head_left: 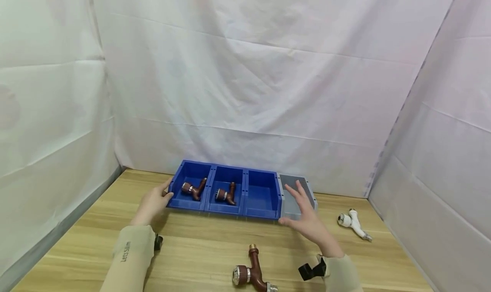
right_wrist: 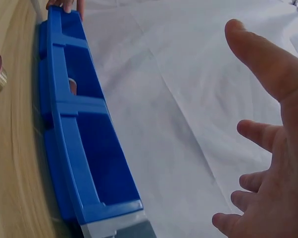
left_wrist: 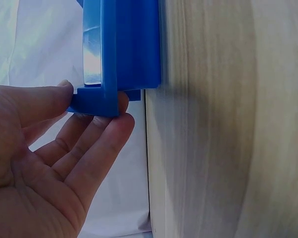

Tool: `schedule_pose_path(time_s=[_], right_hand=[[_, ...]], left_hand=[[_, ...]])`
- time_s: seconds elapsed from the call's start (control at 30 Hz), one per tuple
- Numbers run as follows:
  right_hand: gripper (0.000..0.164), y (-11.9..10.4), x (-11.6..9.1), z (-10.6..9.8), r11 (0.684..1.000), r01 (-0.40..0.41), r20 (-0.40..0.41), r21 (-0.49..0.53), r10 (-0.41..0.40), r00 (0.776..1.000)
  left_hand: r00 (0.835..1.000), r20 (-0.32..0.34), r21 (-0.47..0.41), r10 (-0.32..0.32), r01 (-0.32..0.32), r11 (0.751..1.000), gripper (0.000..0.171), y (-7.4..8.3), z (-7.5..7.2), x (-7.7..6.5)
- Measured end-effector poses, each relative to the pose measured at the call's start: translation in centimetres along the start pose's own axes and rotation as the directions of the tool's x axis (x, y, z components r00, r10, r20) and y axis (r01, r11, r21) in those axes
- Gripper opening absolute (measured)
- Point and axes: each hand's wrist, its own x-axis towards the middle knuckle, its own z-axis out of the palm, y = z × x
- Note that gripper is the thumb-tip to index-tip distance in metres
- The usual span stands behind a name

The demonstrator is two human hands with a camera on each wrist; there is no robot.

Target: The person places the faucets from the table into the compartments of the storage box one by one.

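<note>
A joined row of three blue bins point(head_left: 244, 196) stands on the table by the back sheet, with a grey bin point(head_left: 288, 205) at its right end. My left hand point(head_left: 152, 204) grips the left end; in the left wrist view the thumb and fingers pinch the blue rim point(left_wrist: 109, 64). A brown tap point(head_left: 196, 192) lies in the left blue bin and another brown tap point(head_left: 230, 196) in the middle one. My right hand point(head_left: 308, 224) is spread with nothing in it, overlapping the grey bin in the head view; its fingers point(right_wrist: 260, 134) stand apart from the bins in the right wrist view.
A larger-looking brown tap point(head_left: 255, 270) lies on the wooden table point(head_left: 203, 249) near the front, between my forearms. To the right lies a white tap point(head_left: 354, 224). White sheets point(head_left: 245, 70) hang at the back and both sides.
</note>
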Motion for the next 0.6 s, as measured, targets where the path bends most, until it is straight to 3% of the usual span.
schedule_pose_path(time_s=[0.2,0.33,0.43,0.6], right_hand=[[0.091,-1.2,-0.5,1.1,0.997,0.076,0.044,-0.019,-0.075,0.996],[0.093,-2.0,-0.6,1.9,0.993,0.118,0.100,-0.011,-0.116,0.988],[0.093,-2.4,-0.7,2.5,0.989,0.147,0.147,-0.021,-0.143,0.979],[0.093,-2.5,-1.3,3.6,0.989,0.149,0.285,0.006,-0.144,0.948]], left_hand=[[1.000,0.003,-0.018,0.009,-0.009,1.000,0.055,-0.1,0.0,-0.1],[0.999,-0.029,-0.025,0.033,-0.033,0.999,0.054,-0.4,-0.1,-0.2],[0.998,-0.046,-0.024,0.052,-0.053,0.998,0.053,-0.4,-0.2,-0.2],[1.000,-0.017,-0.024,0.025,-0.025,0.999,0.054,-0.2,0.0,0.0]])
